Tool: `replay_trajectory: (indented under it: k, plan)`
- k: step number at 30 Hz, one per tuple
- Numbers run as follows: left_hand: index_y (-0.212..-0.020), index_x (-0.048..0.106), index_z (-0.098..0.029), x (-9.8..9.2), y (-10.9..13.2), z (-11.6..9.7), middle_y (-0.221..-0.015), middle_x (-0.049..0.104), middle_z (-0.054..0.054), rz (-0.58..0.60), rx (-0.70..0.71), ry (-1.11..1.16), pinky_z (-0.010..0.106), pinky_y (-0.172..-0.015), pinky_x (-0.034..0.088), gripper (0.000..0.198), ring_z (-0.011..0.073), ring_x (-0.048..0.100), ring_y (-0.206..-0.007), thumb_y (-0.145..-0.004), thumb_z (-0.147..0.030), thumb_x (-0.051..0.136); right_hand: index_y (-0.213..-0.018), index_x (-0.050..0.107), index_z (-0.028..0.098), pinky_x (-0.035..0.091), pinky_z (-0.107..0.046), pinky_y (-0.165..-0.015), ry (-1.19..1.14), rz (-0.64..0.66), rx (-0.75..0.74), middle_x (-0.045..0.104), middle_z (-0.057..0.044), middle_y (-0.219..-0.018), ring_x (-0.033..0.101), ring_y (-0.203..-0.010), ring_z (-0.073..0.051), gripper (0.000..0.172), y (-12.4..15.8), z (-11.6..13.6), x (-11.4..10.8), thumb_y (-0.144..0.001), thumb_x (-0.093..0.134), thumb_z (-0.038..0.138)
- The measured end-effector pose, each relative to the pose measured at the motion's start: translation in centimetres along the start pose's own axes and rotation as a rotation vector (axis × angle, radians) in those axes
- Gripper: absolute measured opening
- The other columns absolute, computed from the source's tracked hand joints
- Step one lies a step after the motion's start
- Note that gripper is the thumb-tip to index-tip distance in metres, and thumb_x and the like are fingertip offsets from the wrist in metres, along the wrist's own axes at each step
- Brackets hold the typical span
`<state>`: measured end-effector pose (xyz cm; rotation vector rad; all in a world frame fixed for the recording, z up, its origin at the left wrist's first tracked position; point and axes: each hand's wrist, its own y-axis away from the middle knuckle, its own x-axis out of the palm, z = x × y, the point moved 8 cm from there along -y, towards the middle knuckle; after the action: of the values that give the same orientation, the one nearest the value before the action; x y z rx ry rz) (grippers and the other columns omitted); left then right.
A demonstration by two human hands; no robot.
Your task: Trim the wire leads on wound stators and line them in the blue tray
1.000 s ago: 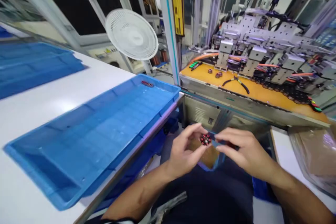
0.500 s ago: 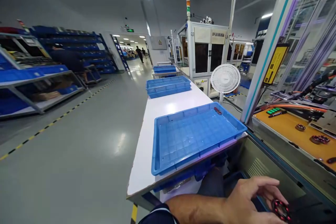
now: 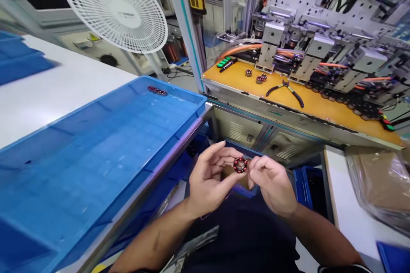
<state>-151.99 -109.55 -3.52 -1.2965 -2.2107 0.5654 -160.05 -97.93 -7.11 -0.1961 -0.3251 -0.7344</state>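
Red-dotted ring (image 3: 237,167) sits to the right of the large blue tray (image 3: 105,136), above the person's lap. The left hand (image 3: 208,179) grasps it between thumb and fingertips, its outer face turned up toward the camera. The right hand (image 3: 273,185) has its fingers bunched at the ring's right edge; whether they pinch part of it cannot be told. Both hands are clear of the tray's right side. Under them, also right of the tray, is a blue container (image 3: 247,191), mostly hidden. Inside the tray, near its far end, lies a short row of similar rings (image 3: 157,91). A white desk (image 3: 86,66) carries the tray, and blue bins (image 3: 24,62) stand on it beyond the tray to the left. Past the tray's far end is a white fan (image 3: 123,13). Beyond the tray to the right, a machine (image 3: 307,47) stands over an orange work surface (image 3: 237,79) with small round parts (image 3: 248,73) and pliers (image 3: 285,84), handles spread.
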Motion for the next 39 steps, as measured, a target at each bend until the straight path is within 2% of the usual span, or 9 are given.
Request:
replay_trajectory:
  k: [4,7,11,15,18,24,28,33,39]
  plan:
    - [-0.14,0.047,-0.03,0.5,0.3,0.3,-0.11,0.072,0.007,0.068,-0.07,0.069,0.023,-0.08,0.061,0.075,0.0129,0.073,-0.088,-0.077,0.003,0.073,-0.081,0.062,0.018,0.045,-0.025,-0.064,0.0,0.059,0.065,0.058,0.0,-0.081,0.055,-0.067,-0.011,0.02,1.5,-0.3,-0.7,-0.081,0.079,0.029]
    - [-0.141,0.048,-0.03,1.2,0.7,0.3,-0.114,0.072,0.008,0.123,-0.072,0.064,0.024,-0.084,0.061,0.076,0.0151,0.073,-0.096,-0.077,0.005,0.072,-0.091,0.062,0.019,0.044,-0.025,-0.071,0.033,0.068,0.072,0.058,0.0,-0.085,0.053,-0.076,-0.012,0.026,1.5,0.7,-0.8,-0.077,0.082,0.029]
    - [-0.138,0.052,-0.031,1.9,1.3,0.7,-0.117,0.072,0.005,0.138,-0.159,0.164,0.021,-0.088,0.059,0.073,0.0134,0.072,-0.1,-0.079,0.008,0.069,-0.082,0.059,0.019,0.041,-0.025,-0.068,-0.001,0.046,0.068,0.054,0.002,-0.078,0.05,-0.071,-0.011,0.019,1.6,0.5,-0.7,-0.089,0.071,0.032]
    - [-0.118,0.068,-0.026,1.8,1.4,1.4,-0.113,0.073,0.005,0.129,-0.318,0.291,0.024,-0.085,0.061,0.048,0.0153,0.074,-0.095,-0.081,0.004,0.069,-0.082,0.059,0.019,0.041,-0.026,-0.068,0.005,0.012,0.074,0.055,0.002,-0.075,0.051,-0.069,-0.011,0.021,2.5,-0.4,-1.4,-0.094,0.065,0.034]
    - [-0.107,0.074,-0.024,1.8,1.2,1.7,-0.115,0.071,0.006,0.141,-0.378,0.325,0.026,-0.087,0.061,0.035,0.017,0.073,-0.097,-0.081,-0.001,0.072,-0.085,0.059,0.018,0.041,-0.026,-0.065,0.102,0.046,0.063,0.055,0.001,-0.074,0.051,-0.068,-0.011,0.022,2.6,0.6,-1.6,-0.092,0.067,0.038]
    - [-0.109,0.075,-0.022,2.7,1.4,2.5,-0.116,0.062,0.009,0.195,-0.442,0.332,0.022,-0.077,0.059,0.036,0.013,0.067,-0.086,-0.074,-0.018,0.083,-0.075,0.056,0.017,0.039,-0.026,-0.059,0.389,0.072,0.113,0.055,0.0,-0.069,0.049,-0.063,-0.012,0.032,1.2,3.1,-0.6,-0.087,0.068,0.043]
    - [-0.102,0.077,-0.022,2.3,1.9,3.3,-0.106,0.063,0.007,0.153,-0.49,0.315,0.02,-0.073,0.056,0.028,0.01,0.063,-0.08,-0.075,-0.013,0.081,-0.071,0.053,0.017,0.041,-0.026,-0.06,0.434,0.112,0.149,0.055,0.0,-0.067,0.051,-0.062,-0.012,0.032,1.1,3.3,-0.5,-0.092,0.059,0.04]
    - [-0.101,0.077,-0.023,1.7,1.7,3.0,-0.104,0.065,0.006,0.157,-0.553,0.426,0.023,-0.074,0.057,0.03,0.0108,0.066,-0.077,-0.073,-0.012,0.082,-0.071,0.056,0.016,0.04,-0.023,-0.056,0.534,0.207,0.246,0.054,0.001,-0.064,0.049,-0.06,-0.01,0.029,1.0,3.6,-1.6,-0.089,0.064,0.039]
    - [-0.101,0.076,-0.019,1.7,1.7,2.1,-0.106,0.066,0.008,0.229,-0.555,0.382,0.021,-0.077,0.056,0.031,0.0106,0.066,-0.082,-0.073,-0.007,0.08,-0.075,0.059,0.016,0.036,-0.022,-0.052,0.518,0.27,0.269,0.052,0.002,-0.064,0.044,-0.057,-0.009,0.031,0.5,3.9,0.0,-0.087,0.067,0.044]
